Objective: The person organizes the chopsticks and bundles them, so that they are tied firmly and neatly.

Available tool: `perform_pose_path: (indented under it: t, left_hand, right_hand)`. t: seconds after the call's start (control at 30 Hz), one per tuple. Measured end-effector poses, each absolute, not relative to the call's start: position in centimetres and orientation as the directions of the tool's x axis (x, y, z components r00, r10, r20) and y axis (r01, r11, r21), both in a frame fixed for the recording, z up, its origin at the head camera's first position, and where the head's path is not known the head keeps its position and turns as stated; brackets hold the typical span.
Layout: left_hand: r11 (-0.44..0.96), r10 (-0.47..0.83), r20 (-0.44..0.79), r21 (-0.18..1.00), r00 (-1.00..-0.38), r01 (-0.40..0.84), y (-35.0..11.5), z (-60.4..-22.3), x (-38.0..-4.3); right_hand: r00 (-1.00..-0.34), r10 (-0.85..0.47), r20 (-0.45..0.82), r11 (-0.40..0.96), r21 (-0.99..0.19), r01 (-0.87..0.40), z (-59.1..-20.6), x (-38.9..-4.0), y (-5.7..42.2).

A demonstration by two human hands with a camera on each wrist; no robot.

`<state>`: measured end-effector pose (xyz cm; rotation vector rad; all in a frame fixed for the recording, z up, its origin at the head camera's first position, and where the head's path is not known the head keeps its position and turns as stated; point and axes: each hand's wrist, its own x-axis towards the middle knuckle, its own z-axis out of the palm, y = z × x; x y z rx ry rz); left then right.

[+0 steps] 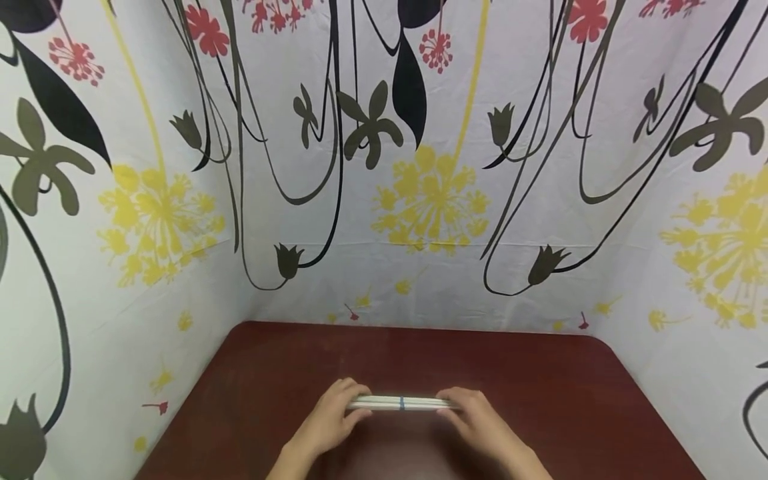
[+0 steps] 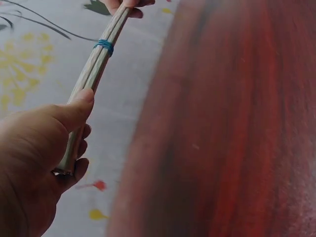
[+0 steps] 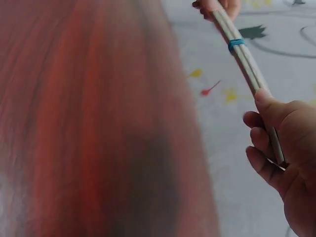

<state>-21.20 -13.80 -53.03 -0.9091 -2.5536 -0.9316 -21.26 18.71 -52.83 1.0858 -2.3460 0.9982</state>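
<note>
A bundle of slim, pale, straight sticks (image 1: 384, 403) is held level in front of me, with a blue band (image 1: 402, 403) wound round its middle. My left hand (image 1: 332, 415) grips the bundle's left end, thumb on the near side and fingers behind. At the opposite end my right hand (image 1: 480, 423) grips it the same way. In the left wrist view, the cut end of the sticks (image 2: 101, 64) shows just below the left thumb. The right wrist view has the blue band (image 3: 236, 44) between the two hands, several turns thick.
Beneath the hands lies a dark red-brown table (image 1: 420, 353) with rounded far corners. White cloth (image 1: 300, 227) printed with yellow, red, grey and black flowers and stems hangs behind the table and along both sides.
</note>
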Motion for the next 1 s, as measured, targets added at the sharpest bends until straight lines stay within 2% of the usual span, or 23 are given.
perform_pose_path:
  t: [0.1, 0.33, 0.73, 0.87, 1.0]
  left_hand:
    - [0.618, 0.469, 0.434, 0.461, -0.769, 0.637, -13.6, -54.8, -22.4]
    - [0.717, 0.448, 0.330, 0.422, -0.831, 0.554, -13.0, -58.2, -22.9]
    - [0.763, 0.434, 0.422, 0.297, -0.796, 0.574, -12.5, -58.8, -22.5]
    - [0.812, 0.390, 0.356, 0.302, -0.849, 0.500, -12.4, -58.7, -21.5]
    - [0.857, 0.318, 0.245, 0.339, -0.916, 0.388, -12.6, -58.4, -20.7]
  right_hand:
    - [-0.649, -0.500, 0.573, 0.528, -0.393, -0.753, -54.6, -22.3, 18.9]
    - [-0.758, -0.493, 0.426, 0.690, -0.340, -0.639, -57.3, -23.0, 19.6]
    - [-0.809, -0.479, 0.340, 0.707, -0.397, -0.585, -58.2, -23.2, 20.7]
    - [-0.846, -0.457, 0.277, 0.733, -0.422, -0.534, -58.6, -22.5, 20.5]
    - [-0.855, -0.394, 0.338, 0.760, -0.403, -0.510, -58.8, -21.7, 20.2]
